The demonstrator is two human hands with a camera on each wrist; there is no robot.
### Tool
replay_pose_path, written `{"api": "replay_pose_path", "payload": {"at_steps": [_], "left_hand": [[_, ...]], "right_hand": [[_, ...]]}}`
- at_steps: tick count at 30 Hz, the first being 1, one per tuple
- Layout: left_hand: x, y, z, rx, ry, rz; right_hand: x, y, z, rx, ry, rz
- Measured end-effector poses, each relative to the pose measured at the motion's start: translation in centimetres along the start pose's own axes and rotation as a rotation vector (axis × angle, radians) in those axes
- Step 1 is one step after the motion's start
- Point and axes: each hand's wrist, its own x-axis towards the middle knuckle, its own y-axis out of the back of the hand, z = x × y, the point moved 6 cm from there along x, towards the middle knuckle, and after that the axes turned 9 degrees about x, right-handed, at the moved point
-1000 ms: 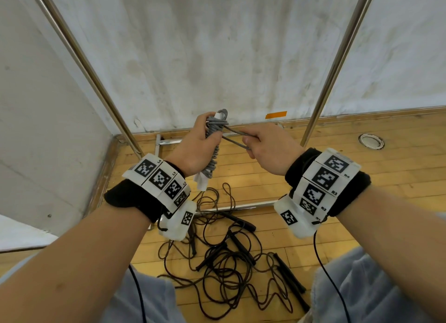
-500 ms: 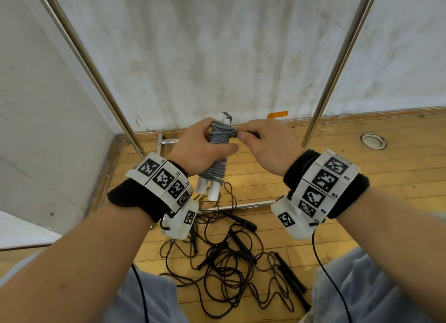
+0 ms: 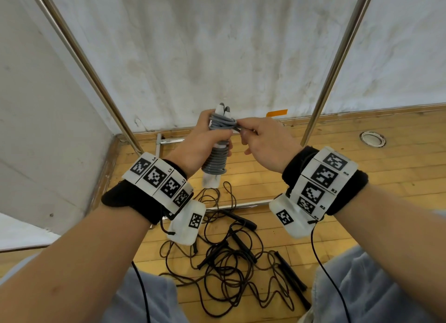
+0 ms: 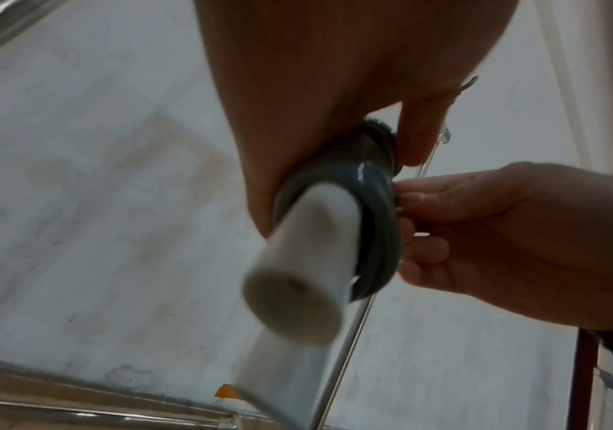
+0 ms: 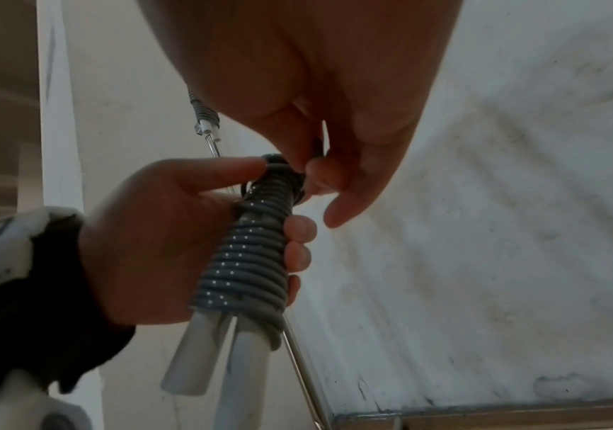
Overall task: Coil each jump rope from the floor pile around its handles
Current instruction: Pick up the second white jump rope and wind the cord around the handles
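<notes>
above the floor pile (image 3: 231, 257), left hand (image 3: 205, 141) grips coiled grey rope (image 3: 217, 158), seemingly.

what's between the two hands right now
The grey rope coiled around its white handles: the left hand grips the bundle, the right hand pinches the rope end at its top. Head view shows it best.

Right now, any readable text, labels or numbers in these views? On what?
"R4": on the right wristband, beside a black-and-white code square.
"R3": same band, next square down.
"R2": same band, below that.
"L3": on the left wristband, beside a code square.
"L2": same band, next square.
One more tag at the left band's far end: too small to read.
Orange tape on the wall: no writing seen.
Jump rope: no print seen.
</notes>
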Motion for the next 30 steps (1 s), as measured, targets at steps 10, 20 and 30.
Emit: {"api": "replay_pose_path", "payload": {"at_steps": [10, 20, 30], "left_hand": [[-0.3, 0.4, -0.1, 0.063, -0.034, 0.085], [0.0, -0.6, -1.0, 0.083, 0.053, 0.060], [-0.6, 0.0, 0.1, 0.228, -0.053, 0.059]], "right_hand": [[0.1, 1.0, 0.8, 0.009, -0.025, 0.115], [0.1, 0.1, 0.6, -0.035, -0.030, 0.047], [0.0, 0.3, 0.2, 0.263, -0.067, 0.022]]}}
